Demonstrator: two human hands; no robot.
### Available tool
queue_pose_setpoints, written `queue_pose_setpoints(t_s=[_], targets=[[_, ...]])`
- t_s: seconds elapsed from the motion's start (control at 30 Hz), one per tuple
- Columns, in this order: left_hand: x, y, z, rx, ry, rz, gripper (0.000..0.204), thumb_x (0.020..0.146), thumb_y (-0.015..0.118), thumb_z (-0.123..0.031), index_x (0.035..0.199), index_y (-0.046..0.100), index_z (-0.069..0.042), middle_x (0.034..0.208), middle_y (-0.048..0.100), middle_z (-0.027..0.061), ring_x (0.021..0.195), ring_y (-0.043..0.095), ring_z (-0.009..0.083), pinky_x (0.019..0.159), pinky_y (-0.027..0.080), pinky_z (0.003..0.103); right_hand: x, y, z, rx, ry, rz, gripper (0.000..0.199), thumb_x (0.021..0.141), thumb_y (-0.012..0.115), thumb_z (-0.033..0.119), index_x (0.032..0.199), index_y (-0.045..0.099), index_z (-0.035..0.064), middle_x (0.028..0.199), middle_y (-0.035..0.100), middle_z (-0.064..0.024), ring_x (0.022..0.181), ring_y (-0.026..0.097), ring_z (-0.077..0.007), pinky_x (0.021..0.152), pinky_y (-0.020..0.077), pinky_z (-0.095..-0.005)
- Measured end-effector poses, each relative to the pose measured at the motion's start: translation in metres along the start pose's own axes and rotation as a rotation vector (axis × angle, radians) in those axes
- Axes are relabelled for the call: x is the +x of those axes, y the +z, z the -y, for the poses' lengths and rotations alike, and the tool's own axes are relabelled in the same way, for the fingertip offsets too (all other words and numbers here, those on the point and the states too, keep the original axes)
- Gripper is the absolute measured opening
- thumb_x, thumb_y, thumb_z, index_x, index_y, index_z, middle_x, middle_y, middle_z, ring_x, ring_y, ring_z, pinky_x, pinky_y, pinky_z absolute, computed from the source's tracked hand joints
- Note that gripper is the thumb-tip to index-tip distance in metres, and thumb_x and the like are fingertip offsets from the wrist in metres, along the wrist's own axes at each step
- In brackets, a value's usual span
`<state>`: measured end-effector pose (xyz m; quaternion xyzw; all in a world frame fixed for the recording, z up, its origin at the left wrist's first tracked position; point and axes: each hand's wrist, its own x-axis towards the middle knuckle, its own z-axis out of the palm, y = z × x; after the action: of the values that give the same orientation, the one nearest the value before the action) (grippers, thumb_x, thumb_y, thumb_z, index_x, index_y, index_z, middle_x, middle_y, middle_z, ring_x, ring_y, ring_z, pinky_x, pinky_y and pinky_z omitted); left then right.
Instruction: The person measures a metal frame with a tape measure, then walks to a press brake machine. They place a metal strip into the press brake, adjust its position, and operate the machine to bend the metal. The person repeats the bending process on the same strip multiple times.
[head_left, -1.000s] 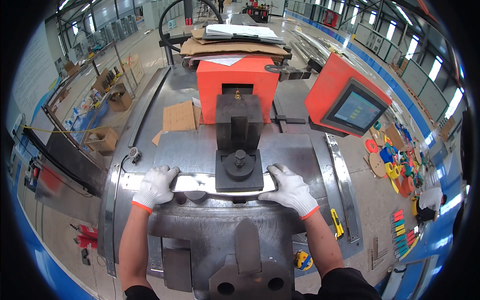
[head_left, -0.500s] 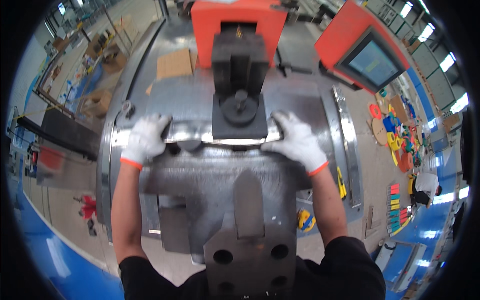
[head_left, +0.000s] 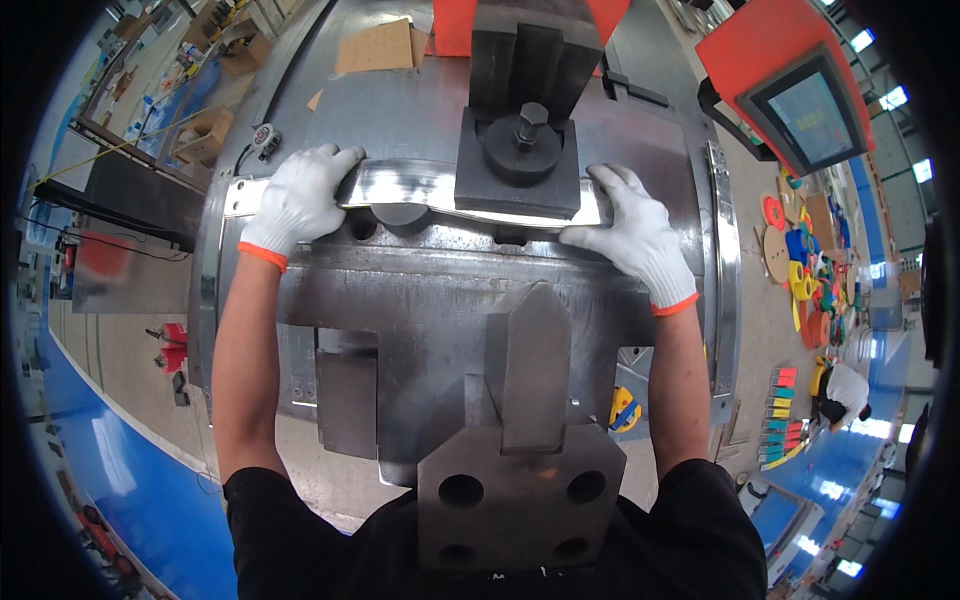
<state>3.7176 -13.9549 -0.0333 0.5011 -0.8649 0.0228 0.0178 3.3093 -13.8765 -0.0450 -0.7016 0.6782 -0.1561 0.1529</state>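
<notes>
Hands [head_left: 303, 198] around shiny metal bar [head_left: 408, 187]

metal strip [head_left: 410, 187] partly hidden, red housing [head_left: 452, 28] cropped

On your left hand [head_left: 302, 195] you wear a white knitted fabric glove, edged at the wrist with a narrow bright-orange band [head_left: 262, 256]. Your right hand [head_left: 637, 230] has a matching white glove with the same orange trim [head_left: 676, 305]. Nearest, you have on a black fabric shirt [head_left: 370, 550]; its short left sleeve [head_left: 265, 500] and short right sleeve [head_left: 700, 505] leave your forearms [head_left: 248, 370] bare.
</notes>
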Motion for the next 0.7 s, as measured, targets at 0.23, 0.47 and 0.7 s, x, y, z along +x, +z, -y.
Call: queue_pose_setpoints(t_s=[0.23,0.47,0.7], targets=[[0.002,0.001,-0.004,-0.037,-0.043,0.059,0.061,0.076,0.071,-0.005,0.136,0.063,-0.01,0.11,0.068,0.0199,0.109,0.067,0.0412,0.097,0.054,0.048,0.0,-0.001,0.001,0.041,0.016,0.039,0.1,0.069,0.091,0.056,0.151,0.056,0.0111,0.157,0.053,-0.0149,0.128,0.066,-0.0334,0.108,0.055,-0.04],[0.001,0.003,-0.003,-0.045,-0.04,0.031,0.061,0.076,0.069,-0.002,0.136,0.063,-0.01,0.108,0.068,0.0197,0.109,0.066,0.0411,0.095,0.053,0.049,-0.003,-0.002,-0.005,0.052,-0.053,0.03,0.105,0.067,0.093,0.052,0.154,0.051,0.011,0.161,0.049,-0.0178,0.137,0.059,-0.0379,0.113,0.0518,-0.0416],[0.0,0.006,-0.004,-0.039,-0.014,-0.024,0.06,0.074,0.068,-0.001,0.133,0.064,-0.011,0.103,0.067,0.0189,0.105,0.066,0.0409,0.091,0.053,0.05,-0.004,0.0,-0.01,0.096,-0.046,0.028,0.108,0.066,0.095,0.049,0.156,0.048,0.0116,0.162,0.047,-0.0194,0.139,0.058,-0.0395,0.115,0.0505,-0.0427]])
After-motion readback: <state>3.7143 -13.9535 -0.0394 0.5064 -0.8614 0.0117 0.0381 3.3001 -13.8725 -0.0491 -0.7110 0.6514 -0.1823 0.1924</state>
